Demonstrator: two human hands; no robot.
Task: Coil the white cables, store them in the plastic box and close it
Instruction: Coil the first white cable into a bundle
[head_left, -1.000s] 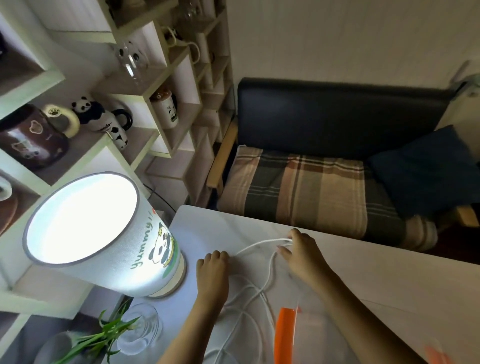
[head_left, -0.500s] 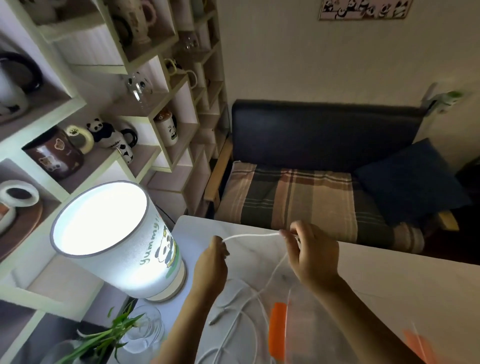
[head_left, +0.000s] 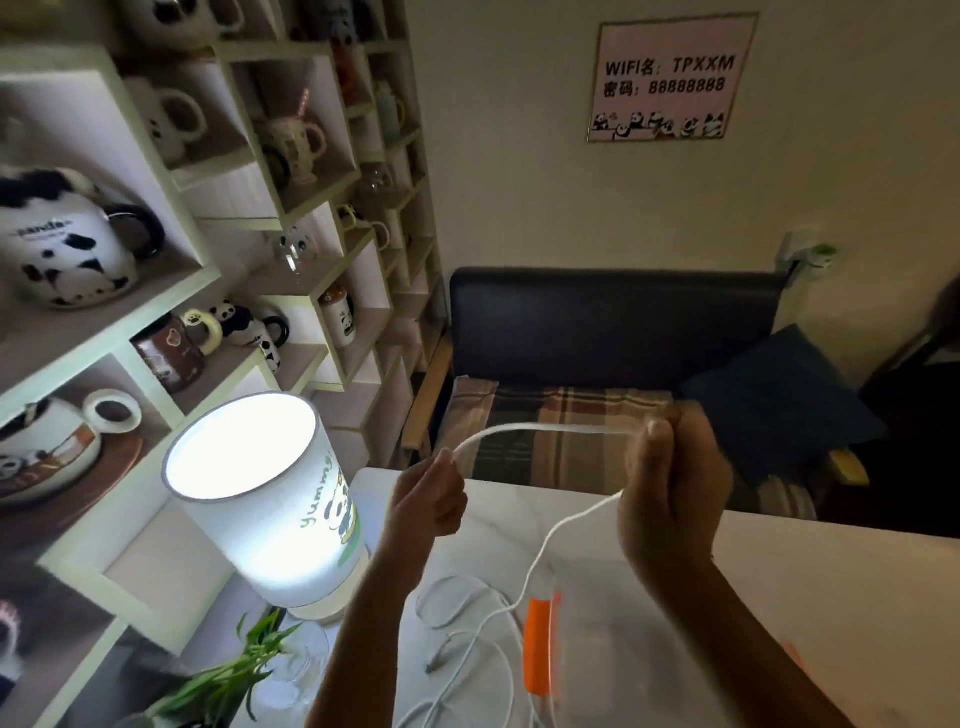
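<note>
Both hands were raised above the pale marble-patterned table (head_left: 810, 582), a stretch of thin white cable (head_left: 550, 429) strung almost level between them. The left hand (head_left: 428, 501) had its fingers curled into a loose fist, pinching the cable's left part at the top of the fist. The right hand (head_left: 672, 493) was curled round the cable's other part, thumb up and pressed against it. From under the right hand the cable dropped down to the tabletop, where more white cable lay in loose loops between the two forearms. Just beside those loops stood the clear plastic box (head_left: 597, 634) with an orange latch (head_left: 538, 647) on its near side, under the right forearm. A lit cylindrical white lamp with a panda print (head_left: 265, 499) stood at the table's left edge, left of the left hand, with a green leafy plant in a glass vase (head_left: 234, 675) below it
</note>
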